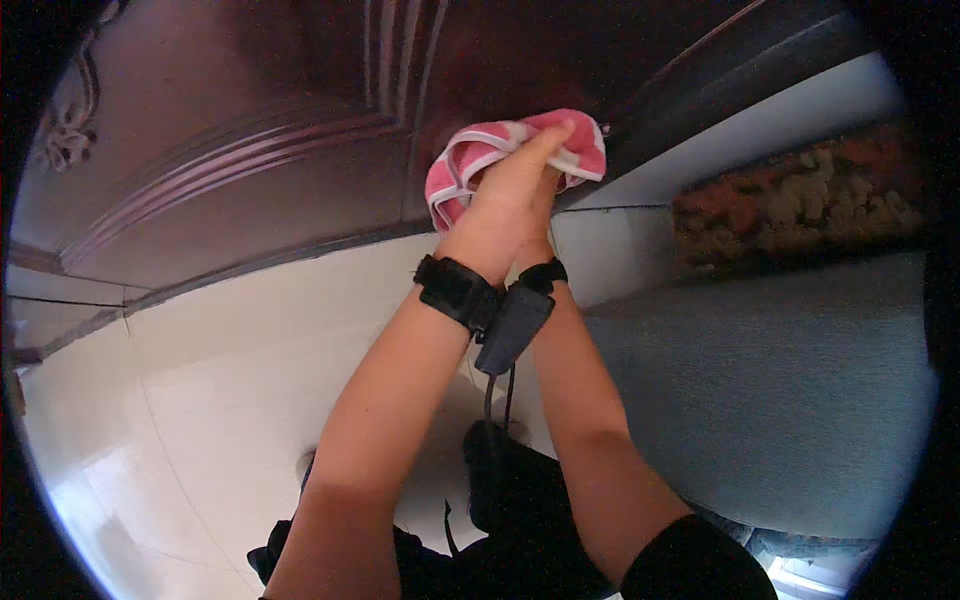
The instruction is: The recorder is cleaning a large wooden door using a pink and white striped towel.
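A pink cloth with white edging point(480, 146) lies bunched against a dark, glossy wooden door point(322, 180) with carved mouldings, near its right edge. My left hand point(510, 184) reaches up from the lower left and grips the cloth, its thumb lying over the pink fabric. Close beside it on the right, partly behind it, is my right hand point(541, 210); its fingers are hidden by the left hand and the cloth, so its hold cannot be made out. Black straps circle both wrists, and a dark box with cables sits between them.
Pale glossy floor tiles point(247, 360) run below the door. At the right are a blue-grey covered surface point(757, 390) and a patterned red and brown textile point(802, 199). A dark door frame point(675, 97) borders a pale wall strip.
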A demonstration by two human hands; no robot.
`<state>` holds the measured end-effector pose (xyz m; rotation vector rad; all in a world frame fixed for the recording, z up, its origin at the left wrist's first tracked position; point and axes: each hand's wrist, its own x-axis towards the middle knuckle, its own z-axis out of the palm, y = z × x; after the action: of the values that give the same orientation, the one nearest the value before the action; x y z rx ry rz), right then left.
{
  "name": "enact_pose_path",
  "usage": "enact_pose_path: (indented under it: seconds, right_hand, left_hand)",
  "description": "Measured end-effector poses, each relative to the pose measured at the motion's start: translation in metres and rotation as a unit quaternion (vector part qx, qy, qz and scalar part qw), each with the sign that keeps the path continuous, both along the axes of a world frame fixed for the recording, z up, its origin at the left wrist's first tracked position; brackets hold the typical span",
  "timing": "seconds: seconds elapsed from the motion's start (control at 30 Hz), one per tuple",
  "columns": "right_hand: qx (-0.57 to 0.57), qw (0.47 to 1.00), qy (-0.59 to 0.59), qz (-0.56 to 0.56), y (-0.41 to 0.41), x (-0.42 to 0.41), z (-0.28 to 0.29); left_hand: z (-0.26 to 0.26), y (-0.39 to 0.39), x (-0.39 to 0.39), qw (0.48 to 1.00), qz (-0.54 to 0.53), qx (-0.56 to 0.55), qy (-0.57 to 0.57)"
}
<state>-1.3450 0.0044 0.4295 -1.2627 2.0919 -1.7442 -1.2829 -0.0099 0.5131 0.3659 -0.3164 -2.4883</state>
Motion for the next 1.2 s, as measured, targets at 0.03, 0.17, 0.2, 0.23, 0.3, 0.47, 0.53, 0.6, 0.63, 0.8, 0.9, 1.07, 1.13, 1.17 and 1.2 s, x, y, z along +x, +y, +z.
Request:
enact_pose_path:
  seconds: [0.03,0.17,0.2,0.23,0.3,0.47,0.53,0.6,0.63,0.8,0.9,1.07,1.13,1.17,1.2]
  right_hand:
    - [0.001,1.000,0.003,-0.005,0.003,-0.005,0.000]
    - [0.014,1.000,0.003,0.013,0.017,-0.024,-0.023]
    - [0.010,1.000,0.000,0.015,0.020,-0.023,-0.029]
    - [0.014,0.999,-0.005,0.037,0.027,-0.015,-0.038]
    - [0.006,0.992,0.077,0.102,0.027,-0.012,-0.066]
    - [0.114,0.983,0.059,0.129,0.059,-0.045,-0.136]
    - [0.226,0.959,-0.019,0.171,0.061,-0.049,-0.138]
    - [0.267,0.936,-0.120,0.197,0.055,-0.033,-0.130]
    - [0.306,0.902,-0.213,0.216,0.052,-0.024,-0.126]
    - [0.281,0.906,-0.263,0.177,0.058,-0.042,-0.151]
    - [0.231,0.949,-0.186,0.108,0.060,-0.043,-0.161]
    - [0.233,0.893,-0.377,0.073,0.052,0.000,-0.092]
    - [0.238,0.911,-0.325,0.090,0.043,0.003,-0.094]
    - [0.204,0.940,-0.244,0.121,0.044,-0.038,-0.127]
    - [0.205,0.937,-0.254,0.129,0.040,-0.032,-0.127]
  left_hand:
    - [-0.005,-0.001,0.010,0.999,-0.004,-0.038,-0.021]
    - [-0.046,-0.004,-0.018,0.997,0.029,-0.053,-0.041]
    - [-0.068,-0.009,-0.026,0.996,0.035,-0.064,-0.047]
    - [-0.093,-0.011,-0.026,0.995,0.040,-0.071,-0.057]
    - [-0.149,-0.014,-0.010,0.965,0.079,-0.196,-0.155]
    - [-0.194,0.000,0.024,0.959,0.037,-0.180,-0.217]
    - [-0.204,-0.005,0.046,0.988,0.051,0.028,-0.143]
    - [-0.209,-0.007,0.063,0.983,0.067,0.132,-0.112]
    - [-0.212,-0.006,0.068,0.984,0.075,0.150,-0.067]
    - [-0.201,0.011,0.032,0.951,0.118,0.280,0.060]
    - [-0.239,0.013,0.018,0.876,0.014,0.020,0.481]
    - [-0.170,0.011,0.041,0.916,0.152,0.370,-0.026]
    - [-0.182,0.007,0.040,0.926,0.162,0.340,-0.011]
    - [-0.179,0.010,0.012,0.937,0.146,0.317,0.033]
    - [-0.182,0.008,0.016,0.936,0.155,0.315,0.023]
